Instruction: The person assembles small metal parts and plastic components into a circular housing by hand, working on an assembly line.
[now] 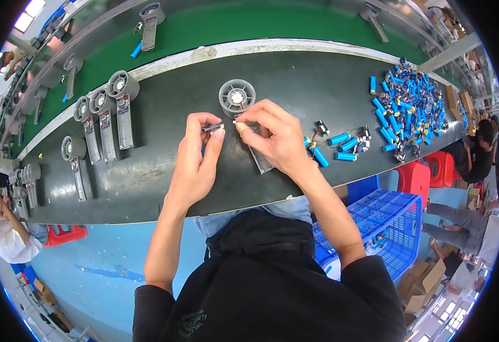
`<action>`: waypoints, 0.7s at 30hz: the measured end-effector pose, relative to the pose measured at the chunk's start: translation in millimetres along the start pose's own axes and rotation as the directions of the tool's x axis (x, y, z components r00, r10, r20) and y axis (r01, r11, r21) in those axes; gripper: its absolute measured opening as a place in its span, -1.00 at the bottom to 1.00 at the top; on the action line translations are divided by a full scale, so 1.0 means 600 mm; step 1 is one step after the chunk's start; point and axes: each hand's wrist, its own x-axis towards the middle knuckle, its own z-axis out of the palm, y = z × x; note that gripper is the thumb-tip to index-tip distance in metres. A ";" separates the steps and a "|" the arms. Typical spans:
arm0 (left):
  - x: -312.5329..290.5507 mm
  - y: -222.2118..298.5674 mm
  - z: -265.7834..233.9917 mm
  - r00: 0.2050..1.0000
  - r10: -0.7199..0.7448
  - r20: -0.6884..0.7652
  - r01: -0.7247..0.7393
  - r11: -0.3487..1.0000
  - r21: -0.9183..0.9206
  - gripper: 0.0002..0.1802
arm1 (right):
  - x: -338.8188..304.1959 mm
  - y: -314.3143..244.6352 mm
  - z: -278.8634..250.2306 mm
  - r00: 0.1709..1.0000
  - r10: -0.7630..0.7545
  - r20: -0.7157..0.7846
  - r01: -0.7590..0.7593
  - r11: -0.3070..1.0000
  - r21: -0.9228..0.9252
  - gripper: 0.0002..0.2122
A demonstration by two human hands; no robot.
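Note:
A grey handheld fan housing (pixel 237 98) lies on the bench in front of me, its round head far and its handle (pixel 261 162) partly covered by my right hand. My left hand (pixel 195 154) is closed in a pinch on a small dark circuit board (pixel 212 127); a bit of blue shows behind its fingers. Just across from it, my right hand (pixel 275 137) pinches something tiny and pale beside the fan head, too small to name. A yellow band (pixel 242 129) wraps one finger of that hand. To its right lie several blue battery cells (pixel 339 138) with wired boards.
A big heap of blue cells with wires (pixel 412 105) covers the bench's right end. More grey fan housings (pixel 123 111) stand in a row at left. Beyond a pale rail runs a green conveyor (pixel 261 23) carrying fans. A blue crate (pixel 397 228) sits by my right side. Other people work nearby.

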 end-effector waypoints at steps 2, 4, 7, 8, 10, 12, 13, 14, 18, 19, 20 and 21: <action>0.005 -0.004 0.005 0.999 0.032 -0.020 -0.032 0.999 0.030 -0.78 | -0.002 0.005 0.006 0.998 0.017 -0.061 -0.013 0.998 0.066 -0.88; 0.007 -0.004 0.007 0.997 0.065 -0.040 -0.063 0.996 0.060 -0.75 | -0.004 0.000 0.008 0.997 0.033 -0.066 -0.028 0.997 0.072 -0.89; 0.009 -0.004 0.010 0.981 0.191 -0.040 -0.181 0.968 0.174 -0.71 | -0.005 -0.002 0.010 0.995 0.069 -0.075 -0.063 0.994 0.088 -0.89; 0.008 -0.009 0.011 0.979 0.194 -0.056 -0.183 0.971 0.156 -0.71 | -0.006 -0.003 0.011 0.993 0.089 -0.078 -0.081 0.991 0.104 -0.88; 0.006 -0.015 0.014 0.978 0.194 -0.072 -0.183 0.973 0.138 -0.71 | -0.007 -0.003 0.013 0.993 0.085 -0.080 -0.077 0.993 0.094 -0.88; 0.006 -0.018 0.018 0.979 0.193 -0.062 -0.183 0.974 0.135 -0.69 | -0.007 -0.003 0.013 0.993 0.081 -0.084 -0.074 0.994 0.082 -0.88; 0.005 -0.018 0.018 0.980 0.191 -0.062 -0.182 0.974 0.135 -0.69 | -0.007 -0.002 0.013 0.992 0.087 -0.088 -0.078 0.992 0.101 -0.88; 0.003 -0.016 0.018 0.973 0.225 -0.049 -0.213 0.960 0.182 -0.68 | -0.007 -0.002 0.013 0.991 0.094 -0.092 -0.083 0.989 0.120 -0.88; 0.002 -0.018 0.016 0.958 0.286 -0.002 -0.274 0.921 0.276 -0.66 | -0.009 0.002 0.015 0.993 0.029 -0.112 -0.016 0.993 0.117 -0.91; 0.002 -0.018 0.015 0.959 0.284 -0.002 -0.272 0.922 0.275 -0.66 | -0.008 0.003 0.015 0.993 -0.008 -0.116 0.017 0.997 0.078 -0.91; 0.003 -0.016 0.013 0.954 0.298 0.027 -0.293 0.912 0.287 -0.65 | -0.007 0.004 0.015 0.992 -0.044 -0.118 0.049 0.998 0.039 -0.92; 0.003 -0.014 0.010 0.949 0.312 0.055 -0.314 0.901 0.299 -0.65 | -0.007 0.005 0.015 0.992 -0.042 -0.116 0.047 0.998 0.040 -0.92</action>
